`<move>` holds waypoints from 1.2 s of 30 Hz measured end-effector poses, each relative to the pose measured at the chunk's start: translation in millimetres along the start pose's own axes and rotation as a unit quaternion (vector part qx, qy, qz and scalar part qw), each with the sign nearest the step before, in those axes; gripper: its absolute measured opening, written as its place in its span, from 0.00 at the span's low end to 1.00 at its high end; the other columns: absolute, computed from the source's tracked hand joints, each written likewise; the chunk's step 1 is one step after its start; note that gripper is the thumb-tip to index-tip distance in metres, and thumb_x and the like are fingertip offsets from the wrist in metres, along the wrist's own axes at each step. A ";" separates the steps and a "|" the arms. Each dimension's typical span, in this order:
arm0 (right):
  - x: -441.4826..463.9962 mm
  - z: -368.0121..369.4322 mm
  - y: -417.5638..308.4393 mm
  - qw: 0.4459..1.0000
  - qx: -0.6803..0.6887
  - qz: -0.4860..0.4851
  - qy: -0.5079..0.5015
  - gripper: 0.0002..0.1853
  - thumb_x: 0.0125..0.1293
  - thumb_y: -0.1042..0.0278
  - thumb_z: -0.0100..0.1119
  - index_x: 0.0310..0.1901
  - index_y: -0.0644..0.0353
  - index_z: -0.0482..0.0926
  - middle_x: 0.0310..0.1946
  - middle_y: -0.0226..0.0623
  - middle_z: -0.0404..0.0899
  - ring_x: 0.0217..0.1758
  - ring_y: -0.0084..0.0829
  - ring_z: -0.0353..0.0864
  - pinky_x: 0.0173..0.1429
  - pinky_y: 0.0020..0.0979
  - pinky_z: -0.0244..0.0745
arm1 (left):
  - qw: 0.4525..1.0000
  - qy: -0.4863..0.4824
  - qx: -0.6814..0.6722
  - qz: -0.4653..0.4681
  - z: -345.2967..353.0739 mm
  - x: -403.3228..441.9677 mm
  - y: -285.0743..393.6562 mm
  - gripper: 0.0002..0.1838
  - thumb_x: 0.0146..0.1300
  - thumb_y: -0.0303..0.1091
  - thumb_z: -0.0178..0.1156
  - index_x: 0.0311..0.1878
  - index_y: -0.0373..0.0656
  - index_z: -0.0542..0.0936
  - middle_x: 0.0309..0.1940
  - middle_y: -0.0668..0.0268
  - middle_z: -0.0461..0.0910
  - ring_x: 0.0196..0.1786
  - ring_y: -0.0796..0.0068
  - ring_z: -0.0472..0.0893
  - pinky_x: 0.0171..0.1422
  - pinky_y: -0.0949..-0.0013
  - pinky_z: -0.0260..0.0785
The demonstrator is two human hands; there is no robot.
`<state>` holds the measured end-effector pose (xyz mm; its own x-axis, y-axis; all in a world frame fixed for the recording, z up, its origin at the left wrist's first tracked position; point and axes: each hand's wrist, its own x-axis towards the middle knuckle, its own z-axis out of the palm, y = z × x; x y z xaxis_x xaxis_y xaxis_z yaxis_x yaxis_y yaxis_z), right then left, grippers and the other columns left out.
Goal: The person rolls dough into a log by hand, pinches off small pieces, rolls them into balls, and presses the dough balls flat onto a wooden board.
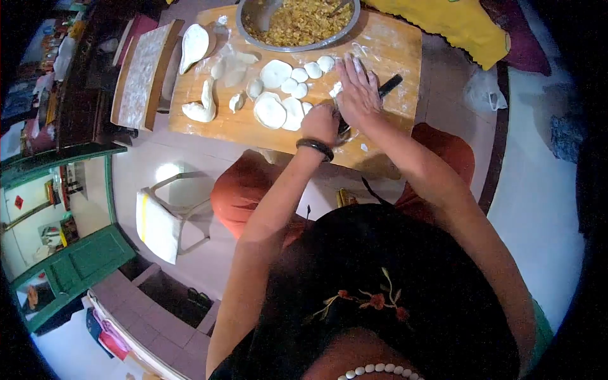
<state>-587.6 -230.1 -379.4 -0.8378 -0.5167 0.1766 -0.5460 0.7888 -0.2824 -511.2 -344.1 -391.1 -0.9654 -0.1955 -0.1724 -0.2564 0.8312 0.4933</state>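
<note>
My left hand (320, 124), with a dark bangle at the wrist, is closed at the front of the floured wooden board (240, 130); whatever it grips is hidden. My right hand (358, 94) lies palm down with floury fingers stretched out. By its fingers is a small white dough piece (336, 89). A dark-handled tool, apparently a knife (391, 85), lies partly under my right hand and wrist. Left of my hands are flat dough rounds (270, 111), another round (277, 74) and several small dough balls (313, 69). A curved dough lump (201, 104) rests farther left.
A metal bowl (243, 28) of chopped yellowish filling stands at the board's far edge. A white teardrop-shaped item (195, 44) lies at the far left. Beside the board are a floured wooden stand (142, 73) and a white chair (158, 225). Yellow cloth (453, 28) hangs at far right.
</note>
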 end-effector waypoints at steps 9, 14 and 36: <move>-70.4 -19.3 30.2 0.999 0.025 -0.039 -0.016 0.36 0.62 0.71 0.52 0.74 0.65 0.56 0.75 0.53 0.56 0.78 0.47 0.55 0.79 0.47 0.44 | 0.989 0.015 -0.136 0.057 20.0 -34.7 -12.3 0.12 0.55 0.31 0.64 0.43 0.38 0.81 0.38 0.49 0.82 0.42 0.45 0.81 0.44 0.51 0.74; -13.7 0.6 3.7 0.999 0.014 -0.032 0.001 0.36 0.63 0.70 0.53 0.74 0.63 0.56 0.75 0.50 0.55 0.78 0.47 0.54 0.79 0.48 0.46 | 0.999 0.044 -0.018 0.023 0.2 -7.0 8.9 0.11 0.63 0.37 0.56 0.38 0.40 0.82 0.33 0.49 0.84 0.38 0.46 0.82 0.43 0.50 0.75; -51.3 4.9 27.2 1.000 -0.015 -0.003 -0.019 0.35 0.65 0.68 0.49 0.74 0.65 0.56 0.78 0.49 0.48 0.82 0.43 0.46 0.81 0.52 0.36 | 0.996 0.062 -0.066 -0.005 16.6 0.5 -26.7 0.14 0.60 0.39 0.62 0.37 0.35 0.83 0.30 0.48 0.83 0.35 0.47 0.83 0.40 0.54 0.74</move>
<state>-559.4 -183.8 -400.8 -0.8342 -0.5329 0.1420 -0.5510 0.7951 -0.2532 -504.1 -357.8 -418.6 -0.9594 -0.2718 -0.0754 -0.2613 0.7554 0.6009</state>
